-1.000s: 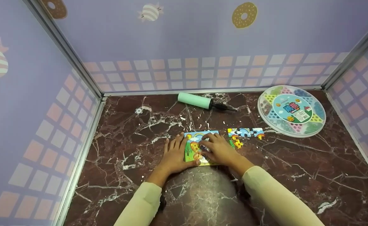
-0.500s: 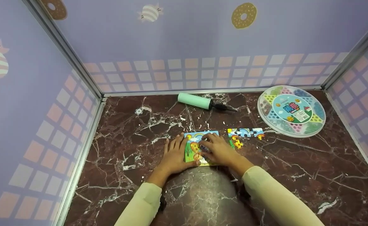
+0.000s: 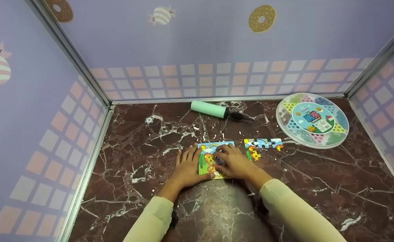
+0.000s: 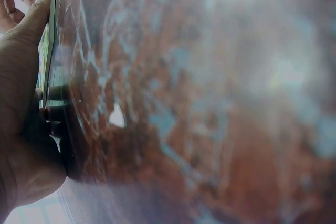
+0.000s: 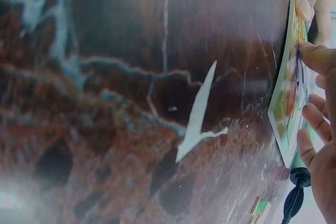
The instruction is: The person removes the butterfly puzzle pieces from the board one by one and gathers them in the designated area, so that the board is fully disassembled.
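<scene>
Head view: the puzzle board lies flat on the counter between left grip and right grip; its long axis is indistinct. The left grip is released, fingers straight along the left edge. The right grip, nearer the loose pieces, bends over the board; whether it pinches anything cannot be told. Versus the earlier frame, both grips show no clear change; the whole scene sits slightly lower.

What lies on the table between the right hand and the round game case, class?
Colourful puzzle pieces lie between the right hand and the round game case, as the head view shows.
</scene>
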Demonstrator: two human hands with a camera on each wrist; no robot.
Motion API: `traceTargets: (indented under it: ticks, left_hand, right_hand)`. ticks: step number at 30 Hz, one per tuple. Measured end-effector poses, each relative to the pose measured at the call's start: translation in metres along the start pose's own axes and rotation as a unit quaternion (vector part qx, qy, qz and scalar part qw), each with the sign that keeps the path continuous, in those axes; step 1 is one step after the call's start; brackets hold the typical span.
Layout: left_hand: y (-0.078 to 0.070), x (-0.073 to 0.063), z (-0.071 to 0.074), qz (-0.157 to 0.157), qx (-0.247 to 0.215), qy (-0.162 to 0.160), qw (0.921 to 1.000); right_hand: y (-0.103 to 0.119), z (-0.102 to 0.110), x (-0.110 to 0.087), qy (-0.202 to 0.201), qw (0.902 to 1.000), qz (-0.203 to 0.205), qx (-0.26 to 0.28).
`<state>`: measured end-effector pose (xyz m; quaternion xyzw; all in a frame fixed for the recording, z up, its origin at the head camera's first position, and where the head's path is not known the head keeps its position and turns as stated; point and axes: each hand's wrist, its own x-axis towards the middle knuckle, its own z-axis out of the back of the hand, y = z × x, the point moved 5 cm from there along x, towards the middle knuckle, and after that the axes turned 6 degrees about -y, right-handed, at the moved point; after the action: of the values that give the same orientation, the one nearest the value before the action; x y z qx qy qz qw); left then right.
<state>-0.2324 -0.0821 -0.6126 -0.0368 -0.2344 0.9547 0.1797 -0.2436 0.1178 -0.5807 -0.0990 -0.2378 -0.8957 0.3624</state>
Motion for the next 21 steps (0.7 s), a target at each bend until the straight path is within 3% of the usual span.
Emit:
traceTargets:
  ticks: [8, 21]
  left_hand:
    - [0.0009, -0.0001, -0.0013, 0.005, 0.005, 0.003, 1.0000]
    - [0.0014, -0.0008, -0.0014, 0.001, -0.010, -0.009, 0.9999]
  right_hand:
    - [0.0018, 0.0006, -0.0004, 0.008, 0.9998, -0.009, -0.018]
    - [-0.0003, 0.0033, -0.0039, -0.033, 0.9994, 0.008, -0.006]
